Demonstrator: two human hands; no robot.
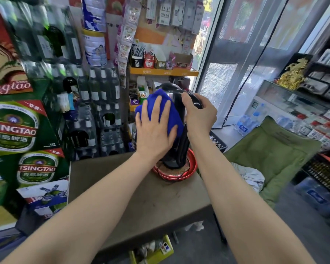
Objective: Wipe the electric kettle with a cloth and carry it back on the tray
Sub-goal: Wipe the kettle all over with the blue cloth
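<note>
A black electric kettle [176, 151] stands upright on a round red tray [190, 171] at the far right of a brown table [137, 197]. My left hand [153, 126] lies flat on a blue cloth [161, 96], pressing it against the kettle's left side. My right hand [199, 115] grips the kettle's handle near the top, on its right. The cloth and both hands hide most of the kettle's body.
Green beer cartons [17, 128] and crates of bottles [97, 115] stand to the left and behind the table. A snack shelf [163, 72] is behind the kettle. A green folding chair [274, 151] sits to the right, with a glass counter [297, 103] beyond it.
</note>
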